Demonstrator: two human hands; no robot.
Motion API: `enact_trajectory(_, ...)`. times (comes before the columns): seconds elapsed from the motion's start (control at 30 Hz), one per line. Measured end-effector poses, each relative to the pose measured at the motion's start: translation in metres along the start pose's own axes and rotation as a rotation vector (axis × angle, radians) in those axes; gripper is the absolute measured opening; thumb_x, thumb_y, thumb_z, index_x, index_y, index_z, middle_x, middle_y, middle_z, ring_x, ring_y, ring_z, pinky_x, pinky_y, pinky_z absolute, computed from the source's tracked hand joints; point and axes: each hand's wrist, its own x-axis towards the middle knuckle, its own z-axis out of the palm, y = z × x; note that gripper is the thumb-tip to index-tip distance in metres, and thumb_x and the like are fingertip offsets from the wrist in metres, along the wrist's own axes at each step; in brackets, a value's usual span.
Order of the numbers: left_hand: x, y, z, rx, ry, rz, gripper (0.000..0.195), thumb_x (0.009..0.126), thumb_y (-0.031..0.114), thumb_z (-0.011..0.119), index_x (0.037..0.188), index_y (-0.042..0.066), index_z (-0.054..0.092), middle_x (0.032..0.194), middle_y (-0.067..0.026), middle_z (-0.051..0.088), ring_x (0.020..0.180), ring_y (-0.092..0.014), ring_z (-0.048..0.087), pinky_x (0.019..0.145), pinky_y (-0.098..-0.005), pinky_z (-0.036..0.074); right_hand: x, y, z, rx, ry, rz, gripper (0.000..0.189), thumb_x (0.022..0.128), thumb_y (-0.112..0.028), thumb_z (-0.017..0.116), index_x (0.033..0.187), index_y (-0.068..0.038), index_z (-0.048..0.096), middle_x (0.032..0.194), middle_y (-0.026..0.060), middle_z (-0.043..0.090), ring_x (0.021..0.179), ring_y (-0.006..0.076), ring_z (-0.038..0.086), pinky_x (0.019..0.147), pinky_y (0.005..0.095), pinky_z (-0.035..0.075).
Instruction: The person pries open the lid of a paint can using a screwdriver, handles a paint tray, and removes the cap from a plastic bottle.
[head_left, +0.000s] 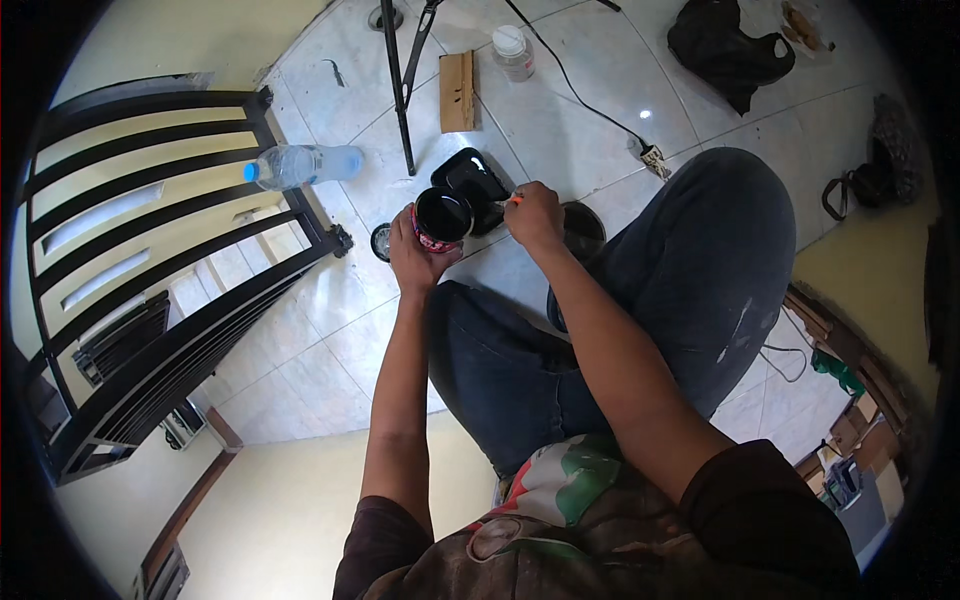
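My left hand (415, 259) holds an open paint can (443, 216) with black contents and a printed side. Close to the can's right, my right hand (535, 215) grips a small tool with an orange handle (516, 200); its far end is hard to make out by the can and tray. Just beyond the can lies a black plastic tray (466, 171) with a glossy wet surface. A round lid (381, 242) sits on the floor left of my left hand. Partly behind my right wrist is a dark round container (584, 227).
A capped plastic bottle (330, 163) lies by a black metal railing (259, 214) at left. Ahead are a cardboard piece (456, 91), a clear jar with white lid (514, 56), a dark metal stand leg (401, 112), a paintbrush (655, 160), a cable (574, 86) and a black plastic bag (720, 52).
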Motion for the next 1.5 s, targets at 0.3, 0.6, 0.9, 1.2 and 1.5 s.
enact_trajectory(0.3,0.011,0.002,0.001,0.083,-0.008,0.063,0.111,0.052,0.033,0.099,0.146,0.002,0.050,0.136,-0.0233,0.061,0.123,-0.046,0.060,0.105,-0.0530,0.051,-0.005,0.000,0.008,-0.101,-0.010,0.065,0.024,0.092,-0.023,0.073,0.109,-0.006,0.076,0.110,0.0171,0.078,0.107,0.0370,0.076,0.094,0.0551,0.058)
enact_trajectory(0.6,0.017,0.006,0.001,0.188,-0.072,0.010,0.102,0.052,0.027,0.098,0.142,0.008,0.054,0.131,-0.0168,0.065,0.123,-0.041,0.061,0.107,-0.0506,0.051,-0.010,-0.003,0.006,-0.065,-0.033,0.098,0.029,0.094,-0.023,0.072,0.116,-0.005,0.077,0.115,0.0208,0.078,0.113,0.0396,0.074,0.101,0.0545,0.056)
enact_trajectory(0.9,0.016,0.011,0.000,0.253,-0.076,0.014,0.105,0.052,0.030,0.098,0.144,0.008,0.053,0.133,-0.0172,0.064,0.124,-0.040,0.061,0.107,-0.0502,0.051,-0.008,-0.003,0.005,-0.052,-0.075,0.149,0.030,0.094,-0.024,0.072,0.118,-0.006,0.077,0.118,0.0193,0.077,0.116,0.0401,0.073,0.104,0.0565,0.052)
enact_trajectory(1.2,0.019,0.019,-0.004,0.234,-0.077,0.037,0.105,0.055,0.030,0.097,0.147,0.007,0.052,0.134,-0.0174,0.064,0.126,-0.039,0.061,0.109,-0.0486,0.051,-0.007,0.004,0.015,-0.035,-0.034,0.131,0.031,0.092,-0.022,0.072,0.118,-0.005,0.078,0.117,0.0207,0.077,0.116,0.0406,0.073,0.102,0.0554,0.054)
enact_trajectory(1.5,0.020,0.022,-0.008,0.276,-0.074,0.073,0.111,0.051,0.031,0.099,0.148,0.007,0.052,0.134,-0.0181,0.061,0.123,-0.042,0.061,0.105,-0.0517,0.051,-0.011,-0.001,0.012,-0.051,-0.029,0.136,0.027,0.093,-0.023,0.072,0.113,-0.006,0.078,0.115,0.0195,0.078,0.114,0.0397,0.074,0.099,0.0550,0.056)
